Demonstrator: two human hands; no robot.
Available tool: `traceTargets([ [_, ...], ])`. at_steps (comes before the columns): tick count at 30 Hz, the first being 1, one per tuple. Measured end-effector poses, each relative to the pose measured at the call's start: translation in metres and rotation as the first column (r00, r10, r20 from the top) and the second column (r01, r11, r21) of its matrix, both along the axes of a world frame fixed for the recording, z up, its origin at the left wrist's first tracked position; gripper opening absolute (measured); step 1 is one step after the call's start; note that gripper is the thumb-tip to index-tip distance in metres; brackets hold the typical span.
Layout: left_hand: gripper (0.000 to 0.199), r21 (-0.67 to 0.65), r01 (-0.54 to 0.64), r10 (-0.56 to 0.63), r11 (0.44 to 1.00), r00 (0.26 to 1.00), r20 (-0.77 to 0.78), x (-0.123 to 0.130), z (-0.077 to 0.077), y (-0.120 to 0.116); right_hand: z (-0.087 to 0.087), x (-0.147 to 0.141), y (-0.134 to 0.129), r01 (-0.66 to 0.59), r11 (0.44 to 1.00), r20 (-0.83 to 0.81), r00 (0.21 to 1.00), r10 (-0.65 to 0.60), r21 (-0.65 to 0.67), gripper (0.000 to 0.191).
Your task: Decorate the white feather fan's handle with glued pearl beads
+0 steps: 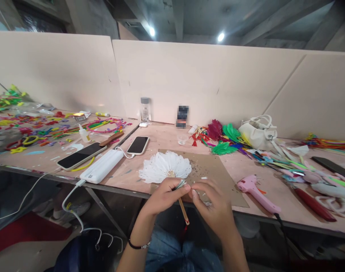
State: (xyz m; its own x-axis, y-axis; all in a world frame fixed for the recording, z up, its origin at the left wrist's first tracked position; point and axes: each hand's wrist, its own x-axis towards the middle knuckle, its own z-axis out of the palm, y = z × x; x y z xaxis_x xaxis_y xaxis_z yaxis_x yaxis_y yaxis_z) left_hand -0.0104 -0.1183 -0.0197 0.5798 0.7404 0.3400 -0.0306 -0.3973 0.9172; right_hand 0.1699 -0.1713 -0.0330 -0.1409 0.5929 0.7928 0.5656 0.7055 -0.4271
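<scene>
A white, lacy-edged fan (161,166) lies spread out near the table's front edge. Its wooden handle (184,211) juts over the edge below my hands, with a red cord at the end. Between the thumb and fingers of my left hand (165,196) is a small silvery-green item (180,184), partly hidden, whose kind I cannot make out. My right hand (214,202) is closed in a pinch close to the left thumb tip; whatever it pinches is too small to name. Both hands are just in front of the fan.
Brown cardboard (217,177) with dark bits lies under the fan. To the right are a pink glue gun (259,194), a red-handled tool (314,204) and a white handbag (259,132). Leftward lie a power bank (101,166) and phones (137,145). Coloured feathers (229,138) lie behind.
</scene>
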Motion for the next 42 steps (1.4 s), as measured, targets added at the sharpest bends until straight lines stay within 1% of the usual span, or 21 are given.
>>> traceTargets([
  [3,0.047,0.053,-0.028,0.028,0.998,1.000,-0.008,-0.001,-0.004,-0.001,-0.004,-0.001,-0.001,0.048,0.999,-0.093,0.994,-0.050,-0.023,0.012],
  [6,0.047,0.089,-0.065,0.064,0.994,0.998,0.018,-0.002,-0.007,-0.005,-0.008,-0.001,-0.006,0.124,0.989,-0.230,0.963,-0.138,-0.075,0.008],
  [8,0.048,0.097,-0.104,0.101,0.990,0.994,0.029,-0.001,-0.007,-0.009,-0.009,-0.002,-0.011,0.138,0.980,-0.325,0.929,-0.178,-0.143,0.008],
  [10,0.045,0.149,-0.152,0.151,0.977,0.988,0.021,-0.001,-0.005,-0.015,-0.007,-0.005,-0.017,0.122,0.972,-0.413,0.889,-0.196,-0.200,0.009],
  [13,0.036,0.307,-0.180,0.188,0.934,0.982,0.004,-0.001,-0.001,-0.024,0.002,-0.010,-0.027,0.046,0.966,-0.503,0.847,-0.173,-0.255,0.012],
  [16,0.026,0.455,-0.177,0.191,0.873,0.981,0.016,-0.002,0.004,-0.032,0.015,-0.014,-0.038,-0.029,0.962,-0.537,0.834,-0.127,-0.272,0.012],
  [19,0.029,0.576,-0.203,0.206,0.792,0.977,0.061,-0.004,0.007,-0.037,0.026,-0.015,-0.047,-0.073,0.959,-0.543,0.835,-0.092,-0.274,0.013],
  [21,0.035,0.621,-0.219,0.205,0.753,0.974,0.095,-0.004,0.009,-0.039,0.030,-0.015,-0.052,-0.089,0.956,-0.538,0.839,-0.079,-0.279,0.015],
  [23,0.040,0.641,-0.213,0.174,0.738,0.977,0.124,-0.004,0.010,-0.041,0.033,-0.015,-0.055,-0.094,0.953,-0.533,0.842,-0.078,-0.288,0.016],
  [26,0.045,0.649,-0.184,0.133,0.738,0.983,0.127,-0.006,0.010,-0.042,0.036,-0.015,-0.059,-0.098,0.949,-0.524,0.848,-0.078,-0.299,0.015],
  [30,0.048,0.658,-0.170,0.166,0.733,0.984,0.069,-0.009,0.010,-0.044,0.035,-0.013,-0.060,-0.125,0.944,-0.524,0.850,-0.056,-0.304,0.014],
  [32,0.048,0.662,-0.161,0.177,0.732,0.983,0.043,-0.011,0.011,-0.046,0.032,-0.009,-0.061,-0.169,0.929,-0.524,0.851,-0.031,-0.329,0.014],
  [35,0.046,0.667,-0.152,0.182,0.730,0.983,0.025,-0.013,0.015,-0.047,0.025,-0.002,-0.062,-0.252,0.889,-0.522,0.853,0.017,-0.382,0.015],
  [37,0.044,0.677,-0.138,0.176,0.723,0.984,0.012,-0.015,0.017,-0.048,0.023,0.001,-0.062,-0.294,0.870,-0.533,0.845,0.043,-0.396,0.016],
  [42,0.045,0.692,-0.112,0.179,0.713,0.984,-0.026,-0.017,0.019,-0.050,0.021,0.003,-0.060,-0.330,0.857,-0.554,0.830,0.063,-0.396,0.017],
])
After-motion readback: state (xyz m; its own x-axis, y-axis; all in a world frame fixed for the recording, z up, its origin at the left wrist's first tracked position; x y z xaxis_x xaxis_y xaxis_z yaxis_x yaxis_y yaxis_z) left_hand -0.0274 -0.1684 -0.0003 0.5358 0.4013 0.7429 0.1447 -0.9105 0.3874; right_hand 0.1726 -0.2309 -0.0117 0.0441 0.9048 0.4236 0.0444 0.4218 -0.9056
